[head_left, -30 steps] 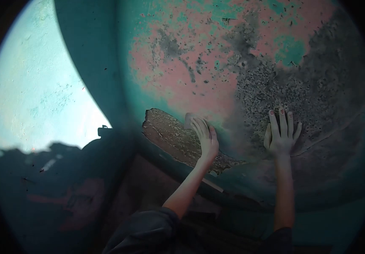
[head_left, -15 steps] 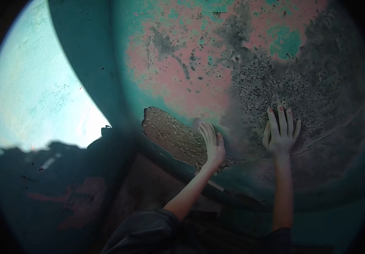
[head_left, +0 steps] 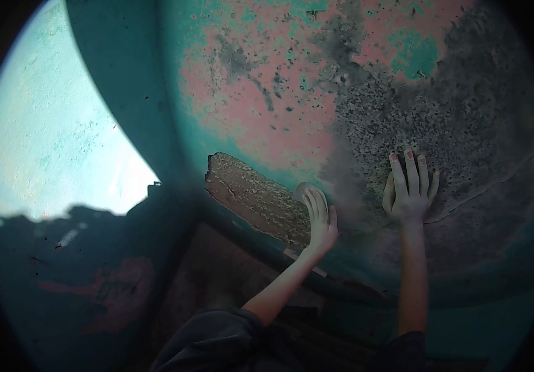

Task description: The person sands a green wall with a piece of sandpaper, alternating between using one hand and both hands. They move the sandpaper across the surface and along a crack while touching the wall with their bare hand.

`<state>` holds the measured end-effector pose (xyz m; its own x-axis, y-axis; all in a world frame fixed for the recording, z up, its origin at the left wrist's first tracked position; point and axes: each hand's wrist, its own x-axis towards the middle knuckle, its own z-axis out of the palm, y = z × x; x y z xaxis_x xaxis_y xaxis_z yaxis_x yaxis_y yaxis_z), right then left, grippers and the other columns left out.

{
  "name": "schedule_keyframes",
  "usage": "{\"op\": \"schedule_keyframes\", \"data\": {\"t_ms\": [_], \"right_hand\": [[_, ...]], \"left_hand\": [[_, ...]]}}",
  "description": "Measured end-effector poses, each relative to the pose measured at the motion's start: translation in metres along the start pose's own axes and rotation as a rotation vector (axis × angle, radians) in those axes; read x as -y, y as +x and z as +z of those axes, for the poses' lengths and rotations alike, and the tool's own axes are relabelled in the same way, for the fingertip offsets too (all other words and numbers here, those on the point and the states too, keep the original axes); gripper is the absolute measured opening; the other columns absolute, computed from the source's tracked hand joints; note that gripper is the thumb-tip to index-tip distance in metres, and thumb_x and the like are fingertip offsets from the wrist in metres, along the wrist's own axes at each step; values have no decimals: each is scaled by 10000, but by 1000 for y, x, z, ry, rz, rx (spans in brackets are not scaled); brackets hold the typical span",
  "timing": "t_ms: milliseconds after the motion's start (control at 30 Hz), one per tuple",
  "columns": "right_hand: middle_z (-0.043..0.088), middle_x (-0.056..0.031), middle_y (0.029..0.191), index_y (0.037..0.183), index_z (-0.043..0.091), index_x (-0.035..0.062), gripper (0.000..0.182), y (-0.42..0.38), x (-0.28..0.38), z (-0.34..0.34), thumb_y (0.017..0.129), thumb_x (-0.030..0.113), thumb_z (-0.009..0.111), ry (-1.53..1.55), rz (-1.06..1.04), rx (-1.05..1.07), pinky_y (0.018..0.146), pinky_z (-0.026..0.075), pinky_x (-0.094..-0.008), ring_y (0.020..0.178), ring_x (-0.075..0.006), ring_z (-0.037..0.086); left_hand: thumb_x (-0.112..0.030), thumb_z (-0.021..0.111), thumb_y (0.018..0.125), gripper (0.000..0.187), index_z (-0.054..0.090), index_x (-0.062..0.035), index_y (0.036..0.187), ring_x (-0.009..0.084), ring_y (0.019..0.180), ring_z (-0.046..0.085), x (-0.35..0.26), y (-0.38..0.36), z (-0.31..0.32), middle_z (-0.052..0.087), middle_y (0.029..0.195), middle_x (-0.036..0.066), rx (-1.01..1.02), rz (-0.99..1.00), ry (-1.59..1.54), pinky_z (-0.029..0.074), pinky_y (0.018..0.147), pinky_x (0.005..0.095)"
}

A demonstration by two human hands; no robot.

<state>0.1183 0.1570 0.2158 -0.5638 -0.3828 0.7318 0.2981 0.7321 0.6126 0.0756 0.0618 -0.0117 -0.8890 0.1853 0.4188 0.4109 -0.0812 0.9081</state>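
My left hand [head_left: 321, 218] is at the wall, just right of the rough brown bare patch [head_left: 251, 197]. Its fingers are together over a pale, thin, rounded piece [head_left: 302, 190], whose edge shows past the fingertips against the wall. My right hand [head_left: 410, 189] lies flat with fingers spread on the dark, speckled part of the wall [head_left: 397, 111] and holds nothing.
Worn pink paint [head_left: 291, 133] and turquoise paint cover the curved wall. A long crack runs to the right of my right hand. Bright light falls on the wall [head_left: 50, 136] at the left, with a dark shadowed area below it.
My left hand has slid right and slightly down along the wall with the pale piece. My right hand keeps its place on the wall.
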Motion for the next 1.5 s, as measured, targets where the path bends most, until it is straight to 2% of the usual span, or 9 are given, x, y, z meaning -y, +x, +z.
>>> {"op": "schedule_keyframes", "data": {"t_ms": [133, 300, 533, 800, 867, 1000, 1167, 1400, 1500], "right_hand": [[550, 0, 1496, 1370, 654, 278, 431, 0, -2, -1, 944, 260, 587, 6, -6, 3, 1229, 204, -511, 1427, -224, 459], [544, 3, 1500, 1367, 655, 279, 425, -1, -1, 0, 948, 268, 589, -4, 1, 6, 1230, 203, -505, 1428, -222, 456], [546, 10, 1495, 1363, 658, 294, 429, -1, -1, -1, 939, 271, 599, 4, 4, 7, 1227, 213, -501, 1421, -218, 463], [547, 7, 1494, 1361, 659, 291, 425, -3, -1, 2, 941, 276, 597, -2, 4, -14, 1229, 209, -498, 1422, -218, 461], [547, 7, 1494, 1361, 659, 295, 424, -2, -1, 3, 942, 277, 596, -6, 3, -17, 1228, 212, -500, 1421, -217, 461], [550, 8, 1488, 1359, 660, 294, 421, -1, -2, -2, 945, 275, 586, -3, -11, -8, 1230, 209, -495, 1414, -216, 468], [554, 10, 1484, 1361, 659, 288, 423, -2, 0, 0, 944, 275, 587, 1, 12, -12, 1227, 216, -493, 1416, -212, 463], [549, 16, 1488, 1372, 649, 292, 450, -1, -1, -3, 926, 267, 601, -2, 8, 5, 1221, 232, -492, 1420, -202, 454], [551, 24, 1483, 1378, 643, 290, 461, -1, -2, -2, 920, 256, 604, 5, 16, 8, 1219, 238, -487, 1413, -199, 460]], "left_hand": [[-304, 360, 1110, 698, 7, 35, 1608, 543, 1521, -66, -5, -13, -2, -64, 1667, 304, 146, -9, 12, 61, 1230, 590], [-301, 359, 1108, 706, -13, 30, 1609, 536, 1521, -86, -2, 80, -56, -74, 1663, 311, -175, -112, -16, 50, 1230, 589], [-274, 372, 1104, 701, 1, 51, 1601, 560, 1506, -107, -23, -1, 3, -92, 1650, 335, 77, 56, 12, 38, 1224, 599], [-244, 364, 1099, 661, 46, 32, 1610, 566, 1506, -95, -26, 59, -32, -57, 1660, 318, -134, 12, 14, 81, 1218, 612], [-241, 362, 1103, 654, 49, 21, 1614, 548, 1516, -80, -28, 17, -10, -48, 1667, 305, 76, 82, 37, 73, 1225, 597], [-301, 327, 1118, 673, 2, 11, 1617, 482, 1534, -142, -20, 37, -31, -106, 1680, 264, 127, 135, 72, 11, 1239, 559], [-192, 405, 1090, 664, 61, 35, 1611, 565, 1512, -52, -34, 93, -59, 0, 1669, 301, -106, 89, 40, 73, 1219, 605], [-159, 459, 1046, 697, 95, 45, 1605, 580, 1506, -17, -25, 19, -31, 33, 1653, 330, 264, 194, 128, 93, 1222, 613], [-226, 405, 1085, 669, 83, 36, 1609, 560, 1513, -44, -30, 86, -68, 6, 1666, 307, 17, 105, 90, 72, 1229, 596]]}}
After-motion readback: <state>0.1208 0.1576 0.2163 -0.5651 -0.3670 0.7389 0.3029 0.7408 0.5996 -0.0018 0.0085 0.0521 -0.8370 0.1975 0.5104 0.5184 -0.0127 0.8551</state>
